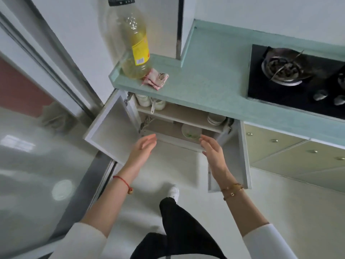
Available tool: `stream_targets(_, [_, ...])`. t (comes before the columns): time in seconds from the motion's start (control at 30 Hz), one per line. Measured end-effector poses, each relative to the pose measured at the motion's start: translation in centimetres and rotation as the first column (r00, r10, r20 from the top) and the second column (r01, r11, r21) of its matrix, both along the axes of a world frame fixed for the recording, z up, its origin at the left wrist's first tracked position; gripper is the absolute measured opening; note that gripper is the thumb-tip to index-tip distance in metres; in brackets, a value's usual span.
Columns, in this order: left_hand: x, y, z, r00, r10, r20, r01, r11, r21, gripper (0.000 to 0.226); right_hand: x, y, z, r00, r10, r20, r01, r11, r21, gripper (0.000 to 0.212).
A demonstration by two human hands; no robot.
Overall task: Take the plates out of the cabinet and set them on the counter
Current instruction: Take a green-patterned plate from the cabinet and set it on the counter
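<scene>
- The left hand (142, 148) is just left of the frame's centre, fingers straight and relaxed, holding nothing, in front of the open cabinet (179, 114).
- The right hand (212, 149) is level with it, just right of centre, fingers likewise loose and empty. I cannot tell whether its fingertips touch the lower shelf's edge.
- A green-patterned plate (191, 131) lies on the lower shelf, just above the gap between the two hands.
- A stack of white plates (215, 118) sits on the upper shelf, at its right end.
- White jars (143, 100) stand at that shelf's left end.
- The left door (112, 128) and right door (235, 156) are swung wide.
- The teal counter (205, 77) crosses the upper middle, bearing an oil bottle (133, 43) and, just beside it, a pink cloth (155, 79).
- A black hob (298, 94) fills the upper right.
</scene>
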State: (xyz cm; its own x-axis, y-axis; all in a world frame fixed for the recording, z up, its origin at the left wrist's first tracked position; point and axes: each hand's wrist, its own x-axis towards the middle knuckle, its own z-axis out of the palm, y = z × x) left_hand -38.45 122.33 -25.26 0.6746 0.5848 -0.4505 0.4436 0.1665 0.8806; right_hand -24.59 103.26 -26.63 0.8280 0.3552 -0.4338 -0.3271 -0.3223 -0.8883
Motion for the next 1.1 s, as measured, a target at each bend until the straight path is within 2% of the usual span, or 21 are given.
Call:
stream_targets(0.17, [5.7, 4.4, -5.8, 0.994, -0.084, -0.070, 0.083, 0.996, -0.021, 0.037, 4.2, 3.3, -5.5, 0.993, -0.096, -0.074, 0.086, 0.988, -0.130, 0.032])
stream_targets(0.33, [11.4, 7.7, -13.2, 0.977, -0.181, -0.115, 0.177, 0.983, -0.041, 0.034, 9.0, 6.8, -13.2, 0.986, -0.120, -0.117, 0.091, 0.970, -0.226, 0.034])
stream_targets(0.47, [15.9, 9.8, -22.6, 0.942, -0.282, -0.180, 0.279, 0.959, -0.044, 0.030, 12.8, 8.7, -23.2, 0.972, -0.151, -0.181, 0.092, 0.950, -0.298, 0.031])
stream_targets(0.57, [19.2, 11.1, -30.9, 0.934, -0.295, -0.202, 0.294, 0.955, -0.035, 0.029, 15.4, 9.7, -31.7, 0.969, -0.166, -0.183, 0.097, 0.936, -0.337, 0.025])
stream_targets(0.83, [28.5, 13.7, -53.2, 0.940, -0.294, -0.172, 0.307, 0.950, 0.057, 0.038, 23.0, 11.5, -52.9, 0.968, -0.250, -0.001, 0.231, 0.897, -0.377, 0.030])
stream_targets(1.0, [35.1, 15.2, -65.8, 0.925, -0.313, -0.218, 0.356, 0.912, 0.203, 0.056, 28.3, 12.0, -64.0, 0.976, -0.080, 0.203, 0.160, 0.895, -0.416, 0.025])
stream_targets(1.1, [38.8, 16.0, -71.8, 0.909, -0.338, -0.243, 0.402, 0.864, 0.302, 0.065, 31.8, 12.4, -69.3, 0.959, 0.100, 0.265, 0.064, 0.834, -0.548, 0.036])
